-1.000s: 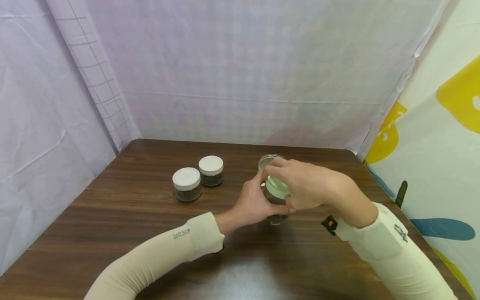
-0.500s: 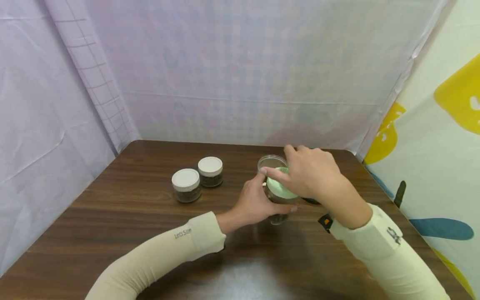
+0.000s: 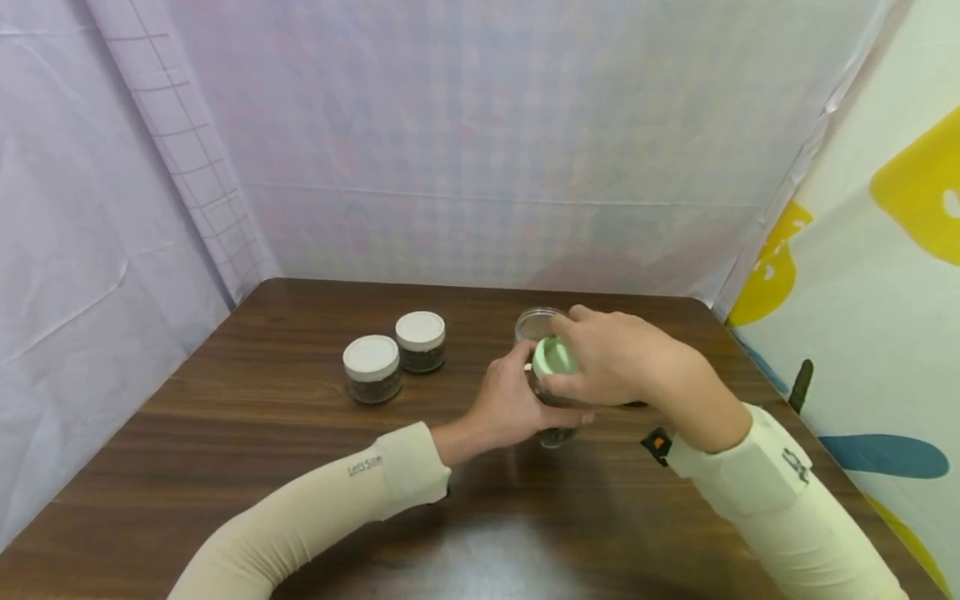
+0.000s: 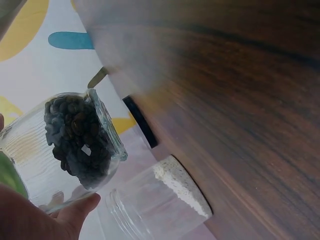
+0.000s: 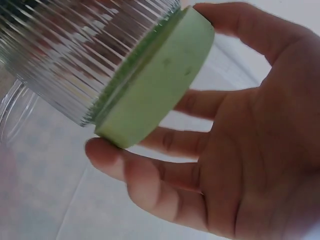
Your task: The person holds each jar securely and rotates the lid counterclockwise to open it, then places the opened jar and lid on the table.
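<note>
While its green lid [image 5: 155,85] faces upward and its base faces down, the ribbed glass jar [image 4: 82,135] has its long axis nearly upright. It is held a little above the wooden table [image 3: 225,417], right of the middle, and the left wrist view shows its base apart from the surface. The left hand [image 3: 506,408] comes from the side and grasps the glass body, the thumb on one side and the fingers on the other. The right hand [image 3: 626,354] arches over the top, with the wrist bent, and its curled fingers pinch the edge of the lid from opposite sides – the palm stays apart from the lid's top. Whether the lid sits fully on the mouth, I cannot tell. The lid is round, smooth and matt; the glass carries fine lengthwise ribs, and at its bottom lie dark, glossy, bean-like pieces [image 4: 77,137]. Just behind stands an open clear jar [image 3: 536,323] with a white, crumbly layer [image 4: 182,187] inside. To the left, near each other, stand two short jars with white lids [image 3: 372,357] – dark contents show through their glass. Both sleeves [image 3: 337,492] are of pale cloth.
</note>
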The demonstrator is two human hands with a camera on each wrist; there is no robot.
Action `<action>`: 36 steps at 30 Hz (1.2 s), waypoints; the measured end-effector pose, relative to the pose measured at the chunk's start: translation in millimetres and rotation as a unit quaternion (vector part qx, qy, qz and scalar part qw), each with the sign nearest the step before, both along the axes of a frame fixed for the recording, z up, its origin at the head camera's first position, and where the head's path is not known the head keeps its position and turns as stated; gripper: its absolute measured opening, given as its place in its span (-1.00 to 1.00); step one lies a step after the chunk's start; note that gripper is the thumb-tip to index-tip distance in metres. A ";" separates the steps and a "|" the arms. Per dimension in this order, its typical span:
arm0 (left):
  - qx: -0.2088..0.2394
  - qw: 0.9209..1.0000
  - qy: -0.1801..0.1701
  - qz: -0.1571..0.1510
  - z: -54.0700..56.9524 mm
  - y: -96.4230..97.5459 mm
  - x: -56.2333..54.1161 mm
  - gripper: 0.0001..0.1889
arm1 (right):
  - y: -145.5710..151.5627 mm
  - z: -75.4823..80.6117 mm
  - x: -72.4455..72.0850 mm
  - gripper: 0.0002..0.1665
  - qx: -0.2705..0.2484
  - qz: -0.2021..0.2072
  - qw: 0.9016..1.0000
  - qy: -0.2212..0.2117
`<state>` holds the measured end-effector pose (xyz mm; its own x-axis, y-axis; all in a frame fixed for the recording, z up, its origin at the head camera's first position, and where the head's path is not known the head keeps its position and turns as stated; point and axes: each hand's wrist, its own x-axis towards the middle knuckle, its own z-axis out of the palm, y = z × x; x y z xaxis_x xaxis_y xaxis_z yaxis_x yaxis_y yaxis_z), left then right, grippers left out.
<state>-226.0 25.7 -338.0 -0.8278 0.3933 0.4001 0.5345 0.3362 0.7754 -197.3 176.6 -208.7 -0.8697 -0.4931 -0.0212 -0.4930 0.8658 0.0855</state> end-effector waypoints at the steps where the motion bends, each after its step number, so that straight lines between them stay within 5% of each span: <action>1: 0.002 1.000 -0.003 -0.002 -0.2 -0.1 0.0 -0.09 | 0.5 0.6 0.4 -0.30 0.000 0.009 1.000 -0.005; 9: 0.007 1.000 -0.001 0.007 -1.4 -0.1 0.8 0.00 | 4.5 5.6 4.2 -0.20 -0.031 0.092 0.994 -0.050; 19: 0.016 1.000 0.009 -0.007 -4.8 0.8 0.7 -0.08 | 6.5 5.8 6.2 -0.29 -0.071 0.156 0.985 -0.037; 22: 0.002 1.000 0.022 -0.008 -5.8 1.6 0.5 -0.17 | 2.8 4.6 7.1 -0.38 -0.082 0.128 0.988 0.013; 26: -0.005 0.999 0.040 -0.005 -6.4 2.0 0.2 -0.09 | -4.0 2.5 7.9 -0.20 -0.041 -0.001 0.996 0.084; 29: 0.006 0.999 0.039 0.000 -7.2 2.0 0.4 -0.05 | -7.2 0.7 6.5 -0.02 -0.005 -0.076 0.993 0.085; 36: 0.010 0.999 0.049 -0.002 -6.4 4.2 1.2 -0.17 | -7.0 -4.3 2.9 0.05 0.031 -0.052 0.998 0.024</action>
<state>-224.7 29.8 -344.4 -0.7824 0.3883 0.4869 0.6097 0.3182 0.7260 -194.4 169.7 -213.1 -0.9169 -0.3991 -0.0063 -0.3948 0.9045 0.1612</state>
